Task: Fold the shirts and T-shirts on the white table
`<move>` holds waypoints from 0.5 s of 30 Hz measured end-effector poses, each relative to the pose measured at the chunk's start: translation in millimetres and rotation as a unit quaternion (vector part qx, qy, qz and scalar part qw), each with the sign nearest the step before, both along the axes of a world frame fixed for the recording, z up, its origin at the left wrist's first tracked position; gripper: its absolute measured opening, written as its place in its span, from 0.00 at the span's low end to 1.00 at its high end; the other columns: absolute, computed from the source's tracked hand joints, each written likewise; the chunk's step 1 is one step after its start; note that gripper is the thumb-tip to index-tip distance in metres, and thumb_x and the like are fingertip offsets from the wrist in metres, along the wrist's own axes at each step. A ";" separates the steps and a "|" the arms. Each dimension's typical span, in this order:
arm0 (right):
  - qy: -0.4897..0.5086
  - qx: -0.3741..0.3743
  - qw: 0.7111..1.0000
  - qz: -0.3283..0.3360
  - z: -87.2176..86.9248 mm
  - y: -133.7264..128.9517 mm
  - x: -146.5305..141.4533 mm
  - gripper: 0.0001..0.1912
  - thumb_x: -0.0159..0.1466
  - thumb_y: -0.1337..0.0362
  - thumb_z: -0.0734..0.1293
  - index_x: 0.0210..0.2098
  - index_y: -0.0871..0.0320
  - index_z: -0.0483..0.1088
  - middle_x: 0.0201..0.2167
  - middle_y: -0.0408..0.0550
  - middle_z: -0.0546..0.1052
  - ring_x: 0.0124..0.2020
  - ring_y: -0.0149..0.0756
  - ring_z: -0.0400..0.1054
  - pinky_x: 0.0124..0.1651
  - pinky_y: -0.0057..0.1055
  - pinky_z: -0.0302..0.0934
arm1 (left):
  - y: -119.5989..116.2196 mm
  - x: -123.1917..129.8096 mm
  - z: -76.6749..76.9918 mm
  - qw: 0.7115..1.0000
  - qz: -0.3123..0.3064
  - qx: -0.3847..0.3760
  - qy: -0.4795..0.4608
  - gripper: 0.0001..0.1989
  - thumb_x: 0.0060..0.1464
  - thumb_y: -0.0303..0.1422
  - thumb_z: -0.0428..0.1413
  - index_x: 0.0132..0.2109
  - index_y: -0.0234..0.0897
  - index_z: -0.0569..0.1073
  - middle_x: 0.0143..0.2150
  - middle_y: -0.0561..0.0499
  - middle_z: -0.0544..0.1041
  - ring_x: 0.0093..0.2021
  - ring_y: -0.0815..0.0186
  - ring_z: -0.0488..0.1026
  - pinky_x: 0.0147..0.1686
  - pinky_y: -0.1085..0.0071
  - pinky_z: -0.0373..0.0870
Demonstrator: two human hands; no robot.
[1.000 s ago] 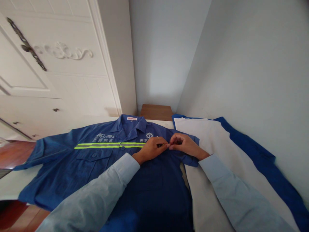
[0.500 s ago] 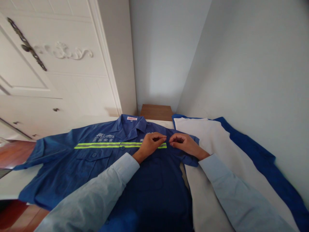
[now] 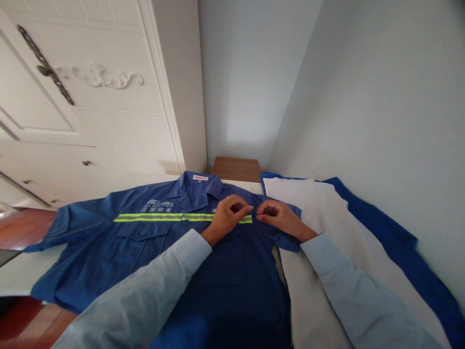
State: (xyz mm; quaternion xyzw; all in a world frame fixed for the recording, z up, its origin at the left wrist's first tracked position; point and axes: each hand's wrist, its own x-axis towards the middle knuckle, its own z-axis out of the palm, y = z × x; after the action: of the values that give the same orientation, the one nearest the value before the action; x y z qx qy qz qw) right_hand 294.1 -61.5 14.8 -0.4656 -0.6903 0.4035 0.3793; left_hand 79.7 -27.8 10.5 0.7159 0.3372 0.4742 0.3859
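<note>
A dark blue short-sleeved work shirt (image 3: 145,259) lies spread out with its collar away from me. A yellow-green and grey reflective stripe (image 3: 148,217) crosses its chest, with pale printing above. Over the stripe's right end, my left hand (image 3: 229,215) is closed, thumb against curled fingers. My right hand (image 3: 278,216) faces it a short gap away, above the shirt's right sleeve, thumb and fingertips pinched together. Anything between the fingers of either hand is too small to make out.
Right of the shirt lies a white cloth (image 3: 316,271) over a brighter blue cloth (image 3: 381,223), along the grey wall (image 3: 392,106). A white cabinet (image 3: 119,131) rises at the left. Behind the collar stands a brown wooden box-like piece (image 3: 236,168).
My left hand has turned slightly, its thumb now standing out more from the curled fingers. My right hand stays nearly the same. The whole view has shifted a little.
</note>
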 end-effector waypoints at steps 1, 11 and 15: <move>0.008 -0.005 1.000 -0.001 -0.2 0.0 -0.4 0.15 0.57 0.52 0.74 0.33 0.57 0.73 0.30 0.45 0.75 0.29 0.33 0.66 0.33 0.31 0.59 | -0.3 0.4 -0.8 1.000 -0.010 -0.012 -0.013 0.15 0.50 0.37 0.64 0.44 0.36 0.75 0.38 0.52 0.77 0.28 0.74 0.68 0.29 0.76 0.65; 0.007 -0.022 1.000 -0.006 3.4 -1.4 -1.0 0.19 0.52 0.51 0.78 0.33 0.56 0.72 0.28 0.43 0.73 0.28 0.32 0.64 0.31 0.31 0.58 | -8.1 -0.3 1.0 0.993 -0.105 0.013 0.061 0.10 0.52 0.30 0.60 0.43 0.35 0.77 0.34 0.51 0.79 0.31 0.71 0.72 0.32 0.75 0.68; -0.007 -0.026 1.000 -0.001 7.3 -3.4 -2.4 0.20 0.50 0.50 0.79 0.32 0.56 0.72 0.26 0.42 0.72 0.27 0.32 0.64 0.30 0.30 0.57 | -10.7 -2.0 5.6 0.990 -0.110 0.043 0.076 0.04 0.52 0.30 0.60 0.37 0.35 0.76 0.34 0.51 0.79 0.34 0.69 0.74 0.36 0.74 0.70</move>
State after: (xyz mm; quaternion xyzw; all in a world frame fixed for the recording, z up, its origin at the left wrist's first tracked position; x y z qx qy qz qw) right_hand 291.7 -64.9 22.2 -0.4788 -0.6817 0.4177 0.3627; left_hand 77.7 -38.5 16.1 0.7984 0.2637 0.3873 0.3781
